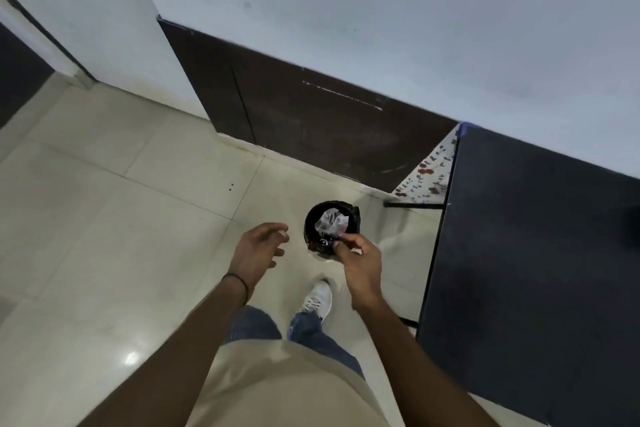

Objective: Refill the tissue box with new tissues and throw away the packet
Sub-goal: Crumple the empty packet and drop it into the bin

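A small round bin (313,218) lined with a black bag stands on the tiled floor below me. A crumpled clear plastic tissue packet (329,221) with a bit of red print shows over the bin's mouth. My right hand (358,263) hovers over the bin's near rim, fingertips pinched on the packet's edge. To the left of the bin, my left hand (259,248) hangs in the air with fingers spread and nothing in it. No tissue box is in view.
A dark table (526,253) with black metal legs stands right of the bin. Behind the bin runs a dark brown skirting panel (311,114) below a pale wall. A floral cloth (433,170) lies by the table's far corner. My white shoe (318,298) is near the bin.
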